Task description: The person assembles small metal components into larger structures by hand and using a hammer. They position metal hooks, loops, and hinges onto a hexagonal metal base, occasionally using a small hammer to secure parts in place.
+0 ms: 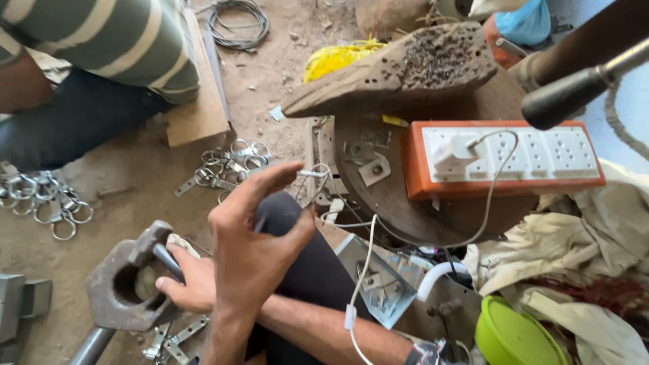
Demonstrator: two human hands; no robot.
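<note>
Fingers [267, 186] of the left hand [253, 247] are loosely curled and apart, thumb out toward 3 o'clock, gripping nothing that can be seen; the right hand [189, 280], crossing beneath it, has fingers wrapped around a dark rod [165, 260], though the left wrist hides most of that grip; the rod sits at 7 o'clock in the view, its long axis running from 10 o'clock down toward 4 o'clock, its upper end entering a heavy grey metal block [122, 284] with a round hole; the block's lower handle is cut off by the bottom edge; metal rings and clips [226, 165] lie on the dirt floor at 11 o'clock from the hands; an orange power strip [503, 159] rests on a round wooden stump [399, 209] at 2 o'clock; another person's striped sleeve [108, 37] fills the upper left corner.
</note>
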